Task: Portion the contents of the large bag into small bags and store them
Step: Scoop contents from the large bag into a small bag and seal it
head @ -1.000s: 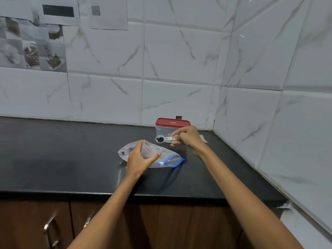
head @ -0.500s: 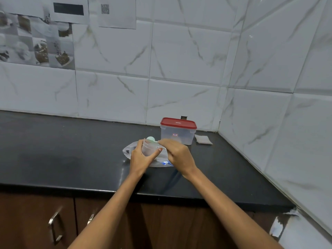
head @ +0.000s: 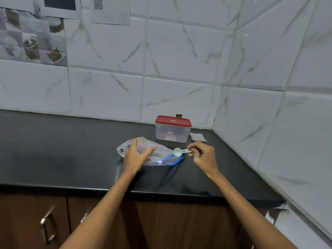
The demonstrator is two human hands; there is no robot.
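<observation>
A large clear bag [head: 162, 156] with a blue zip strip lies flat on the black counter [head: 71, 159]. My left hand [head: 135, 155] holds a small clear bag [head: 144, 147] upright and open above the large bag. My right hand [head: 202, 154] pinches the handle of a pale green measuring spoon [head: 178, 152]. The spoon's bowl looks empty and hovers over the zip end of the large bag, to the right of the small bag.
A clear box with a red lid [head: 172, 129] stands behind the bags near the wall corner. A small flat stack of bags [head: 197, 137] lies right of it. Tiled walls close the back and right. Cabinet doors with metal handles [head: 47, 225] sit below the counter.
My right hand carried the loaded spoon to the small bag, then drew back to the right with the spoon looking empty. My left hand has kept its hold on the small bag.
</observation>
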